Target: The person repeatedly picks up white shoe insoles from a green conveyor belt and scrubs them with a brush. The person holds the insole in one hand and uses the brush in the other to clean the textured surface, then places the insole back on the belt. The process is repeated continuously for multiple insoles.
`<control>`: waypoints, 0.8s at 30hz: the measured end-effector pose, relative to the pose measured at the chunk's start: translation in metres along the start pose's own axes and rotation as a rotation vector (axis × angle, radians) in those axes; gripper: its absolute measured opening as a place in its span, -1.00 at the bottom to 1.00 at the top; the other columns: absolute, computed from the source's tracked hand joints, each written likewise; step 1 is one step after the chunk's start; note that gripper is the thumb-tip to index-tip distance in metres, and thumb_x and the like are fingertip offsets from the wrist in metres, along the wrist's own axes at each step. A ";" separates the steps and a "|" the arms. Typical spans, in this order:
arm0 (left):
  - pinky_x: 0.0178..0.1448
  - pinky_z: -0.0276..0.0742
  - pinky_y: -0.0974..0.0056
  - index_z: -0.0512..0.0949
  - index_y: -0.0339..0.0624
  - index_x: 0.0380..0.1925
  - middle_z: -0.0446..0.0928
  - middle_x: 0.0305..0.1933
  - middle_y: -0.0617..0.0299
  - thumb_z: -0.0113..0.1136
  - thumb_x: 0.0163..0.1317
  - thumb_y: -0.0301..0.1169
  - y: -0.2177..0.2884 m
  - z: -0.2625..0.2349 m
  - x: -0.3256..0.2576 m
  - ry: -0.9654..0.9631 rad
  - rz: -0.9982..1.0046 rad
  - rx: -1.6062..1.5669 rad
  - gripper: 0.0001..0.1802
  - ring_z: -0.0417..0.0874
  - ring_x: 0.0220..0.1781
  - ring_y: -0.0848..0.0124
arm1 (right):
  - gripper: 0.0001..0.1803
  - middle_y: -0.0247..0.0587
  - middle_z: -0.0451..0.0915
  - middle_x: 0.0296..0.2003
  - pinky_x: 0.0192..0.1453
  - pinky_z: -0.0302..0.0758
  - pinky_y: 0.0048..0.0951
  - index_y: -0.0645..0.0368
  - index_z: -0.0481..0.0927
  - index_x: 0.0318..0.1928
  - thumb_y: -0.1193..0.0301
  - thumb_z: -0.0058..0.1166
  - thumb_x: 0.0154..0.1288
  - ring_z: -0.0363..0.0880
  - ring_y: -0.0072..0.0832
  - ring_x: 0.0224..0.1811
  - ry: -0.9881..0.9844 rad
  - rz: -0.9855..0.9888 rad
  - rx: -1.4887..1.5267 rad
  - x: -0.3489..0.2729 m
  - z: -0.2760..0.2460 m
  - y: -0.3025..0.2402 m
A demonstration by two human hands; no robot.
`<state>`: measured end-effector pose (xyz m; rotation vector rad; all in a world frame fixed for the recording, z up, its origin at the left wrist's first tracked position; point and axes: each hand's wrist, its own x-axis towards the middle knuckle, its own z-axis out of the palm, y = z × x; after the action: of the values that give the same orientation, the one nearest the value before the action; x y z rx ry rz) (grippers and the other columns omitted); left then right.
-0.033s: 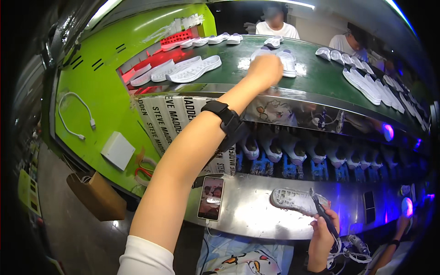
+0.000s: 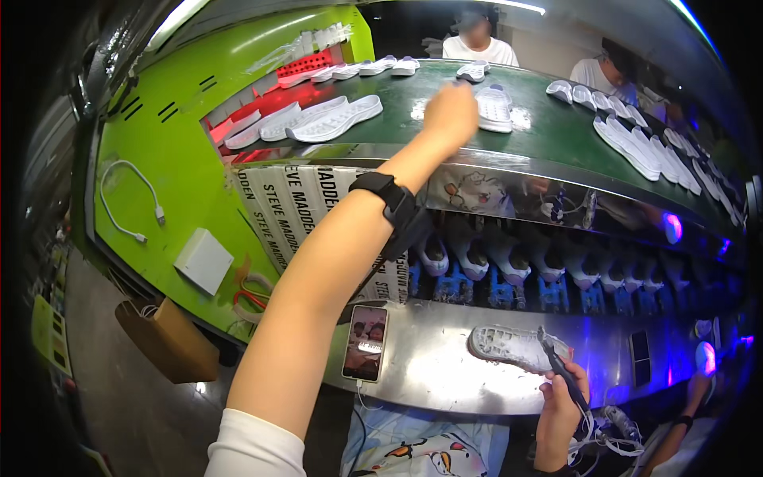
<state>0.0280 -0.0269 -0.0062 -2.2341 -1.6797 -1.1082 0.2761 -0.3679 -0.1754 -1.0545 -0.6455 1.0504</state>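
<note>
My left hand reaches far out over the green conveyor belt, a black watch on its wrist. Its curled fingers rest against the near edge of a white shoe sole lying on the belt; whether they grip it is hidden behind the hand. Low at the right, my right hand holds a thin dark tool. The tool's tip touches another white sole that lies tread-up on the steel shelf.
Several white soles lie along the belt. Two people stand beyond it. A phone lies on the shelf. A white cable, white box and red scissors are on the green housing; a cardboard box sits below.
</note>
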 end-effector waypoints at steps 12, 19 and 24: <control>-0.17 0.60 0.29 0.41 -0.37 0.00 0.56 -0.19 0.14 0.17 0.15 -0.42 -0.020 -0.084 -0.102 -0.103 -0.417 -0.978 -0.58 0.63 -0.20 0.41 | -0.71 0.00 0.58 -0.22 -0.34 0.50 -0.45 0.34 0.44 -0.11 0.60 0.09 0.11 0.55 -0.41 -0.44 -0.089 0.055 0.091 0.005 -0.008 0.009; -0.01 0.60 0.02 0.30 -0.34 0.19 0.55 -0.05 -0.15 -0.02 0.27 -0.12 -0.012 0.012 -0.358 -0.517 -1.049 -2.100 -0.39 0.63 -0.09 -0.03 | -0.75 -0.09 0.65 -0.30 -0.24 0.50 -0.56 0.38 0.61 -0.17 0.61 0.16 0.07 0.60 -0.47 -0.37 -0.563 0.243 -0.293 -0.017 0.039 0.015; 0.08 0.52 -0.05 0.26 -0.17 0.28 0.47 0.08 -0.22 -0.29 0.39 0.07 0.016 0.071 -0.429 -0.510 -1.339 -2.502 -0.35 0.58 -0.01 -0.08 | -0.76 -0.02 0.66 -0.35 -0.24 0.58 -0.41 0.33 0.64 -0.22 0.68 0.18 0.02 0.68 -0.28 -0.38 -0.428 -0.596 -0.715 -0.014 0.059 0.074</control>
<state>0.0290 -0.3298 -0.3180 -0.0806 0.2250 0.8866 0.1934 -0.3505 -0.2201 -1.1247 -1.6522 0.5065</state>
